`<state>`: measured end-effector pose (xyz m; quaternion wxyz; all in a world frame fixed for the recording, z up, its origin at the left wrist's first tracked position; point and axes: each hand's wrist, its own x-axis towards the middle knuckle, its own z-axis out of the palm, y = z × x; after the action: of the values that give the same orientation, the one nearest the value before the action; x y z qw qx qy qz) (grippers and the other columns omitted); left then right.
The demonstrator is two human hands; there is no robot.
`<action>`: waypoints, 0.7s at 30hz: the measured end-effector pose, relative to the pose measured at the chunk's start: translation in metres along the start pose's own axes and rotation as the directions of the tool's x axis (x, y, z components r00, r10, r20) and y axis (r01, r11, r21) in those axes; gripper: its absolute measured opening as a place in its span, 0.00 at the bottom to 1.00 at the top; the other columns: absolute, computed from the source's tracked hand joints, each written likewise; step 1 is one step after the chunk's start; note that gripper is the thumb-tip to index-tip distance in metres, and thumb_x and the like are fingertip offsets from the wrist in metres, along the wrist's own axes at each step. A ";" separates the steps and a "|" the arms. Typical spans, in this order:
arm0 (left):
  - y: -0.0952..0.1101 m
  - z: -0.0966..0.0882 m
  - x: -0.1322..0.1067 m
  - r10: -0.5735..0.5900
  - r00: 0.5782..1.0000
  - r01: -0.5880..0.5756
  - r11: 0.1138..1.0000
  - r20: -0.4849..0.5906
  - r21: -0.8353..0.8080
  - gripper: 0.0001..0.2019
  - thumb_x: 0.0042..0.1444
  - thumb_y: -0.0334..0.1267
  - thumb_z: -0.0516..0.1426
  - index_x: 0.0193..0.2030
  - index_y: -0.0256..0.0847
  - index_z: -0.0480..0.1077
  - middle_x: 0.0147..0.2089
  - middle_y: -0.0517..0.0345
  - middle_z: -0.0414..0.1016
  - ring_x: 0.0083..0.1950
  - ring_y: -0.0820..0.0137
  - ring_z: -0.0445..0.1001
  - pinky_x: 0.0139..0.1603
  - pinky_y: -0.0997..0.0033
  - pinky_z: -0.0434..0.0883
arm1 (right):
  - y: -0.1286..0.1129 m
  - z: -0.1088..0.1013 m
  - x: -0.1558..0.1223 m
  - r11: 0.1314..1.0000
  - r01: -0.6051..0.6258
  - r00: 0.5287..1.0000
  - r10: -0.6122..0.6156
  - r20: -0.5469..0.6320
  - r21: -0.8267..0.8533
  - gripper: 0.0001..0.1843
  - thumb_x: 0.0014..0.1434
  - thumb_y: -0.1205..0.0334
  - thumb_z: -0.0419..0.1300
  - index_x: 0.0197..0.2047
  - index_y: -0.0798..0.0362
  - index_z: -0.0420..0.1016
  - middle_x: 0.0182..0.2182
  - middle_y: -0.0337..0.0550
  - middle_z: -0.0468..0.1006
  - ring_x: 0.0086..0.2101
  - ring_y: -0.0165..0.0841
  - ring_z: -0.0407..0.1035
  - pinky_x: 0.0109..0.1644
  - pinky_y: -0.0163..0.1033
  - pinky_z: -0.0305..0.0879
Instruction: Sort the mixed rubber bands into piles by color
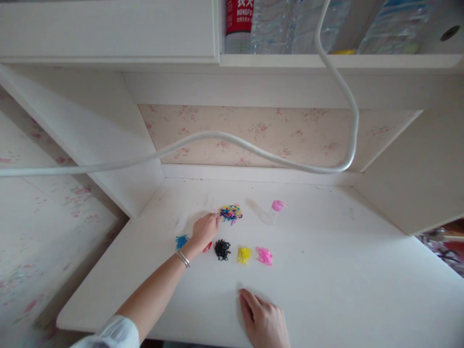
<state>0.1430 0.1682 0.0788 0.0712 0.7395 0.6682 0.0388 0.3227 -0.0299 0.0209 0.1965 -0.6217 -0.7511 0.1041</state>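
My left hand (205, 229) reaches across the white tabletop, its fingers pinched together at the left edge of a pile of mixed-colour rubber bands (230, 212). Whatever sits between those fingertips is too small to make out. Below it lie sorted piles: blue rubber bands (181, 241), red rubber bands (207, 247) partly hidden by my left hand, black rubber bands (222, 250), yellow rubber bands (244, 255) and pink rubber bands (264, 256). Near the front edge my right hand (266, 320) rests on the table, fingers curled closed, with nothing visible in it.
A small clear bottle with a pink lid (277, 206) stands right of the mixed pile. In front of the shelf a white cable (232, 137) hangs across the view. Bottles (271, 29) fill the shelf above, and white side panels (409, 169) flank the tabletop (344, 270).
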 end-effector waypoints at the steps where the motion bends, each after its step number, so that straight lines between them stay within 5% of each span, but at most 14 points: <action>1: -0.001 -0.002 -0.001 0.000 1.000 0.000 1.000 -0.004 -0.005 0.17 0.65 0.41 0.43 0.45 0.42 0.71 0.46 0.51 0.75 0.47 0.68 0.74 0.45 0.70 0.66 | 0.000 0.000 0.000 1.000 0.002 1.000 -0.002 0.004 -0.001 0.16 0.65 0.59 0.45 0.44 0.42 0.75 0.29 0.34 0.81 0.26 0.27 0.75 0.27 0.28 0.58; 10: 0.020 -0.019 -0.050 0.108 0.994 -0.110 0.992 -0.029 -0.066 0.15 0.64 0.42 0.44 0.44 0.47 0.71 0.45 0.58 0.75 0.44 0.71 0.74 0.41 0.74 0.65 | -0.002 -0.002 -0.001 1.000 -0.006 1.000 0.006 0.024 0.000 0.15 0.65 0.60 0.46 0.44 0.42 0.75 0.30 0.34 0.81 0.27 0.27 0.76 0.28 0.27 0.58; 15: 0.049 0.001 -0.085 0.174 0.984 -0.175 0.980 -0.021 -0.093 0.17 0.65 0.41 0.43 0.39 0.46 0.72 0.38 0.57 0.76 0.39 0.70 0.75 0.36 0.74 0.65 | -0.003 -0.004 0.000 1.000 -0.005 0.999 0.005 0.047 0.008 0.15 0.65 0.60 0.46 0.45 0.42 0.74 0.29 0.34 0.81 0.27 0.28 0.75 0.28 0.28 0.57; 21: 0.060 0.023 -0.095 0.176 0.984 -0.174 0.981 0.013 -0.088 0.15 0.63 0.37 0.45 0.38 0.42 0.73 0.36 0.54 0.77 0.36 0.68 0.76 0.32 0.73 0.65 | -0.006 -0.007 0.000 1.000 -0.006 0.999 0.006 0.053 0.008 0.15 0.65 0.61 0.46 0.43 0.43 0.74 0.30 0.35 0.81 0.28 0.28 0.75 0.29 0.28 0.56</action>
<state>0.1961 0.0668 0.0690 0.1066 0.7919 0.5976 0.0660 0.3207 -0.0315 0.0296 0.1787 -0.6202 -0.7536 0.1244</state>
